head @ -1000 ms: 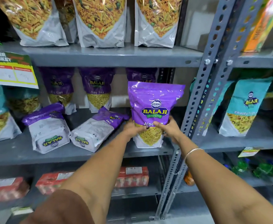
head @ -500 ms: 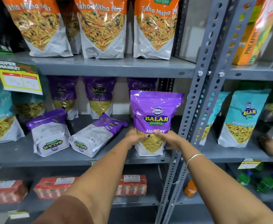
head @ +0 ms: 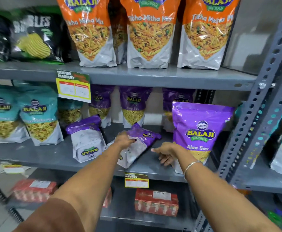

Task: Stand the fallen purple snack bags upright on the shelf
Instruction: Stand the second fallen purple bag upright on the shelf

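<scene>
The middle fallen purple bag [head: 137, 144] lies back-side up on the grey shelf [head: 153, 168], between a second fallen bag [head: 86, 139] and an upright bag [head: 198, 131]. The left hand [head: 125, 141] is laid on its upper part; whether it is gripped cannot be told. The right hand [head: 166, 152] is open and empty just beside it. The bag should be gripped at both edges, turned label-forward, and set squarely on its base.

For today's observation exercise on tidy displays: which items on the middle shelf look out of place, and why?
Two purple snack bags lie fallen on their fronts, white backs up: one at centre-left, another beside it, under the left hand. The purple bag on the right stands upright, as do those behind. The right hand is empty.
</scene>
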